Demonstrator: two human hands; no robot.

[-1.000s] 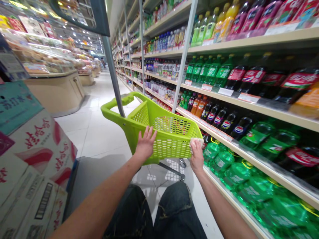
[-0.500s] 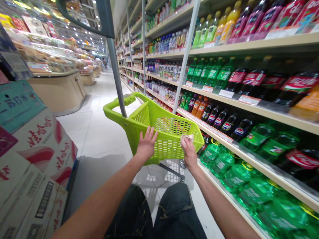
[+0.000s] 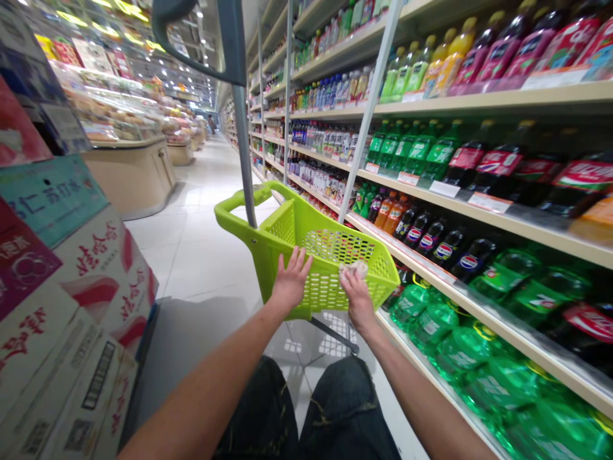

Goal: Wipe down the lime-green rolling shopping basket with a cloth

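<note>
A lime-green plastic shopping cart basket [image 3: 272, 239] with perforated walls stands in front of my knees, on a grey metal frame. My left hand [image 3: 291, 280] lies against the upper part of its near side, fingers spread and holding nothing. Further right along the same side, my right hand [image 3: 357, 294] presses a crumpled whitish cloth [image 3: 357, 269] onto the rim. Part of the cloth is covered by the fingers. At the cart's left end a grey post [image 3: 244, 153] rises to a dark handle [image 3: 230, 45].
Shelves [image 3: 527, 220] of soda bottles run along the right, with large green bottles [image 3: 464, 345] on the lowest level. Stacked cartons [image 3: 96, 262] stand close on the left. Beyond them is a display counter [image 3: 129, 172]. A tiled aisle [image 3: 201, 217] stretches ahead.
My right hand has slid the cloth a little left along the cart's rim. My left hand stays on the near side. The whole view has shifted slightly, moving the scene rightward.
</note>
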